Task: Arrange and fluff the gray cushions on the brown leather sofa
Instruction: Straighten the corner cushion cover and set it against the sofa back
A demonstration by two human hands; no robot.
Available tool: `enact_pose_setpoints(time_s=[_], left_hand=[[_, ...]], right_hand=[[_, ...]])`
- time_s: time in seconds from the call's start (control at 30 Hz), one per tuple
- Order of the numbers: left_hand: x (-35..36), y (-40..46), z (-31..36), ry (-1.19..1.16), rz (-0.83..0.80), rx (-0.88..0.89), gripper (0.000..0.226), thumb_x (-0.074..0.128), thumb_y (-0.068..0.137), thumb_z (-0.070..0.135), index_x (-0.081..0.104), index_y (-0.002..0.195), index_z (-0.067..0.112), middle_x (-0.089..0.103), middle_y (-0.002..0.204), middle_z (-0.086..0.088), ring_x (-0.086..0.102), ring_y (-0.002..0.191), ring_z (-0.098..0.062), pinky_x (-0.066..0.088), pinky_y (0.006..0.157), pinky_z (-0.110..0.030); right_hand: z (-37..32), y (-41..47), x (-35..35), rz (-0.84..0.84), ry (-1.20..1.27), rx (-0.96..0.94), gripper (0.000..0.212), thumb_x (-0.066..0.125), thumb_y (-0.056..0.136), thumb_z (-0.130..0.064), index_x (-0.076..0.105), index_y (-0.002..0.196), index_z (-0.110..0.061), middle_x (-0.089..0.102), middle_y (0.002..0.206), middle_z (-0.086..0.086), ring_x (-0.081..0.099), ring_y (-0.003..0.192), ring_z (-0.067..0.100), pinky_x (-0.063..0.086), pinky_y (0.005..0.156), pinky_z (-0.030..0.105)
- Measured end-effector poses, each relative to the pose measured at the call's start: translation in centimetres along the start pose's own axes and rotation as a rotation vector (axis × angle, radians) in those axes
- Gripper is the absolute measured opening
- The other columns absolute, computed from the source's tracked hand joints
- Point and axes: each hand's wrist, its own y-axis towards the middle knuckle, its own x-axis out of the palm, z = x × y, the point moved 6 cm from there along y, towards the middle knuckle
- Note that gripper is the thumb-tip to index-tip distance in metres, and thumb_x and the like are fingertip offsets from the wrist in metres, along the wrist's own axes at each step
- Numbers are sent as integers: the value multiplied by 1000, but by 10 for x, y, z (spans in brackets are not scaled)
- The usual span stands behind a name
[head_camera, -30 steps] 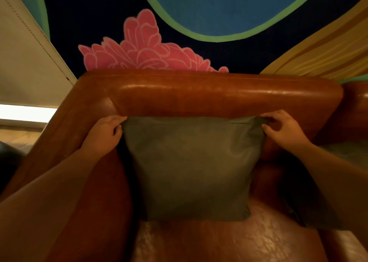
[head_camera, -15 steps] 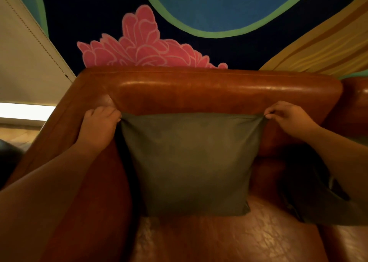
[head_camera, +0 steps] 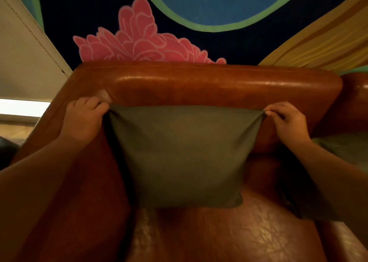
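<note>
Against the backrest of the glossy brown leather sofa [head_camera: 199, 86]: square gray fabric cushion [head_camera: 179, 154], upright. Left hand [head_camera: 83, 120] and right hand [head_camera: 286, 120] each pinch a top corner. Pull evenly outward, keeping the top edge level.

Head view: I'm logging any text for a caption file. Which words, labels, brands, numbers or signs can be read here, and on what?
None: no readable text in this view.
Gray cushion, pinched at its top corners by the left hand and the right hand: no tag or label shows.
Brown leather sofa: no brand mark visible.
Wall mural: painted shapes and a pink flower only, no lettering.
</note>
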Motion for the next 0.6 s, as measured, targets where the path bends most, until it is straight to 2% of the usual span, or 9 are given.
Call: enact_pose_setpoints(time_s=[0.1,0.2,0.3,0.37,0.4,0.47,0.53,0.6], left_hand=[[5,0,-7,16,-34,-33,19,47,84,16,56,98,7,53,94,-23,51,83,-42,41,63,-46],[13,2,-8,-21,-106,-125,12,63,86,10,63,96,3,52,91,-24,51,83,-44,42,61,-45],[1,-2,-15,-114,-49,-308,20,58,90,10,63,107,0,54,110,-26,50,99,-46,45,79,-54],[-14,-8,-6,-200,26,-387,32,51,93,12,55,123,1,47,130,-26,42,122,-44,36,100,-55],[-20,-11,8,-210,40,-379,39,49,94,15,49,132,4,41,140,-24,33,132,-42,28,107,-54],[-19,-18,54,-178,-18,-260,51,42,96,25,35,143,7,26,153,-20,18,143,-37,15,114,-52],[-5,-29,109,-206,-111,-68,59,34,95,38,32,145,5,21,156,-16,14,144,-32,11,115,-52],[13,-39,148,-209,-164,67,67,30,93,48,31,146,5,20,156,-13,16,144,-28,13,115,-53]], right_hand=[[-6,4,12,-38,-13,36,12,61,89,-1,71,95,-6,65,100,8,57,94,7,33,84,-3],[-8,4,19,-65,-39,80,14,59,91,-2,71,98,-4,63,104,12,60,101,23,37,87,7],[-22,-8,12,16,-77,72,26,49,94,2,67,111,-5,60,114,15,57,109,29,35,94,15],[-41,-27,12,107,-75,13,37,38,93,1,62,121,-5,56,124,16,49,122,31,32,104,20],[-54,-37,18,121,-93,-52,40,34,93,-2,58,125,-4,54,130,17,42,129,31,29,110,27],[-83,-58,47,41,-173,-218,43,32,94,-9,48,133,-5,46,142,16,29,138,33,15,117,39],[-109,-80,87,-99,-267,-339,44,31,100,-23,37,141,-9,34,151,10,21,142,32,8,117,45],[-125,-97,120,-194,-364,-396,51,25,102,-36,31,146,-11,27,155,7,20,144,28,11,117,49]])
